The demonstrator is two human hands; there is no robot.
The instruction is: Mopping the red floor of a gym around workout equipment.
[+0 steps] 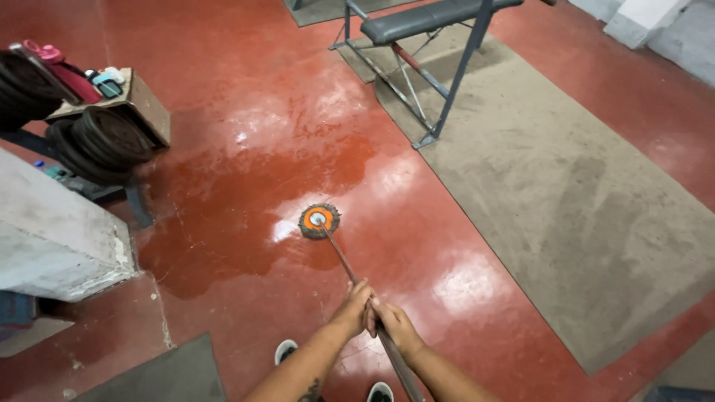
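Fingers of both hands were wrapped tight round the mop handle (350, 272), the left hand (352, 307) a little higher on the shaft and the right hand (395, 324) just below it, the two touching. Neither hand held anything else. The handle ran forward and away from the person to the mop head (319, 220), a round grey mass of strands with an orange hub, which sat flat on the red floor (246, 89). Around and to the left of the head the floor was darker and glossy with a wet patch (246, 216); nearer the shoes (285, 350) it looked drier.

By the look of it, mopping was under way, with the head parked at the edge of the wet. A further stroke would call for a firm two-handed grip, the head kept pressed flat, and care near the mat (566, 216) on the right, whose edge lay near the head. A bench (424, 18) stood on that mat farther off, and weight plates (104, 141) leaned beside a concrete block (52, 231) on the left, well apart from the mop.
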